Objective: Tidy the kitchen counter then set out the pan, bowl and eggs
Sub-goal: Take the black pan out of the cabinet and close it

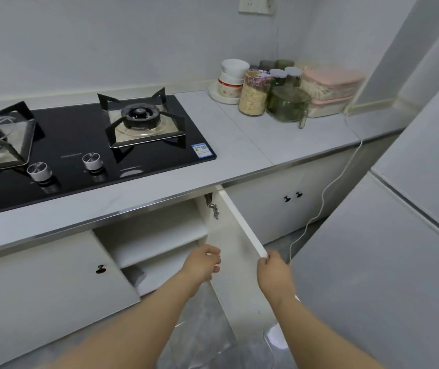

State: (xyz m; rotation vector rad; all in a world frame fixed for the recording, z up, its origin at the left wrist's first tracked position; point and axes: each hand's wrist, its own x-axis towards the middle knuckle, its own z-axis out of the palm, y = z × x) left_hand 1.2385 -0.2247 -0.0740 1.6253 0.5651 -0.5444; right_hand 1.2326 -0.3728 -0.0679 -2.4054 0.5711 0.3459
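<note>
A white cabinet door point(235, 251) under the counter stands swung open toward me. My right hand point(273, 270) grips its outer top corner. My left hand point(203, 262) hangs in front of the open cabinet with fingers curled, touching the door's inner face; it holds nothing I can see. Inside, white shelves point(154, 235) show, with a dark object point(134, 275) on the lower one. Stacked white bowls point(230, 78) sit on a plate at the back of the grey counter point(239, 145). No pan or eggs are in view.
A black two-burner gas hob point(93, 145) fills the counter's left. Jars of grain point(254, 93), a green glass jug point(288, 105) and pink lidded boxes point(330, 89) crowd the back right corner. A white cable point(327, 187) hangs down past closed cabinet doors. A grey fridge point(399, 235) stands right.
</note>
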